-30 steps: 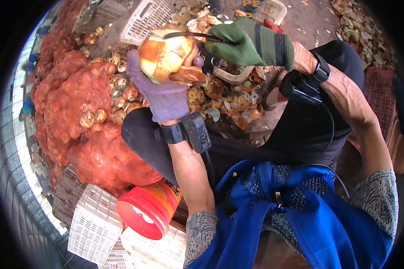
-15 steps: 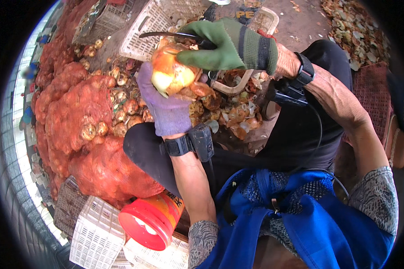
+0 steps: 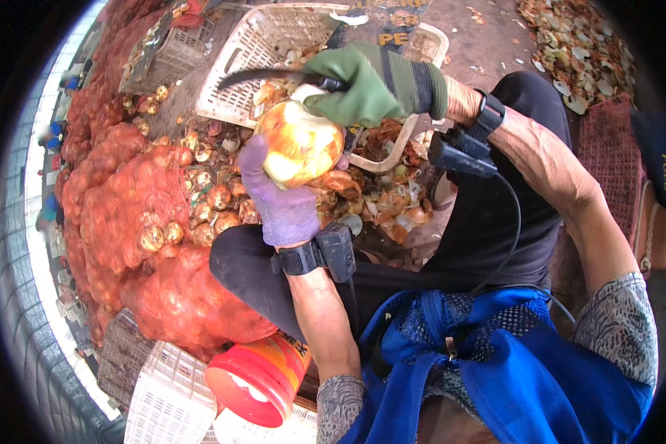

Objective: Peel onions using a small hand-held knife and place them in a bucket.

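Note:
A large, partly peeled onion (image 3: 296, 148) rests in my left hand (image 3: 277, 200), which wears a purple glove and cups it from below and the left. In a green glove, my right hand (image 3: 366, 83) grips a knife (image 3: 270, 75) by its dark handle. The curved dark blade points left, just above the onion. My right thumb side touches the onion's top, where pale flesh shows by a strip of skin. Yellow-brown skin still covers much of the bulb. Beneath my hands lie loose onion skins (image 3: 392, 203).
A white plastic crate (image 3: 226, 85) stands ahead, with scraps inside. On the left are red mesh sacks of onions (image 3: 129, 203) and loose onions (image 3: 218, 196). An orange-red bucket (image 3: 255, 385) leans beside white crates (image 3: 174, 392). More peelings (image 3: 581, 52) lie far right, near a red crate (image 3: 607, 174).
The onion has turned in my left hand and sits slightly lower and further right. My right hand and the knife have shifted slightly left and down, and more pale flesh shows at the top.

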Motion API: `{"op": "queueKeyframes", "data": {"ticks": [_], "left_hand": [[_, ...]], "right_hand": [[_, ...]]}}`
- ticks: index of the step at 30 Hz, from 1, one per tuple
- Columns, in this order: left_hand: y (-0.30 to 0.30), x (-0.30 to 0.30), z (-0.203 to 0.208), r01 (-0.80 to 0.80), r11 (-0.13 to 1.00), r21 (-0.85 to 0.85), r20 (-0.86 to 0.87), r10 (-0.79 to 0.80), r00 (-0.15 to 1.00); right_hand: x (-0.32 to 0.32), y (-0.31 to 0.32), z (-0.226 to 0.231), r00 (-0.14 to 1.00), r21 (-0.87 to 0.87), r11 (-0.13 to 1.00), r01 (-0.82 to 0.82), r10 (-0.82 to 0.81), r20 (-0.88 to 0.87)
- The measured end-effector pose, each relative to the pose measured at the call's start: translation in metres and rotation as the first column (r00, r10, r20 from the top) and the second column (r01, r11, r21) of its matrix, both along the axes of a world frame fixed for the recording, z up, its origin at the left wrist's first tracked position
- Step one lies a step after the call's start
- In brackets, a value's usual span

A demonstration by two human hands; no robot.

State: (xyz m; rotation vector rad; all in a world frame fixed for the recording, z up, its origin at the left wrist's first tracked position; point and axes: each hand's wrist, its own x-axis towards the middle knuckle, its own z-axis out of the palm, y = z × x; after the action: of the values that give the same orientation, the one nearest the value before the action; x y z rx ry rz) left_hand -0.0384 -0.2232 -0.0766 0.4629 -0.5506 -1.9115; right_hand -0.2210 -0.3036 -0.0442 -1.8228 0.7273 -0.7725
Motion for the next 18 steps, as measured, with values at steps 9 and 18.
{"op": "queueKeyframes", "data": {"ticks": [9,18], "left_hand": [[0.005,-0.018,0.017,-0.218,0.976,0.017,0.037,0.217,0.975],[-0.009,-0.032,0.003,-0.609,0.784,-0.124,0.249,0.618,0.745]], "right_hand": [[-0.025,0.004,0.032,0.972,0.452,0.877,-0.163,0.064,0.227],[-0.018,-0.006,0.016,0.885,0.551,0.786,-0.280,-0.011,0.466]]}}
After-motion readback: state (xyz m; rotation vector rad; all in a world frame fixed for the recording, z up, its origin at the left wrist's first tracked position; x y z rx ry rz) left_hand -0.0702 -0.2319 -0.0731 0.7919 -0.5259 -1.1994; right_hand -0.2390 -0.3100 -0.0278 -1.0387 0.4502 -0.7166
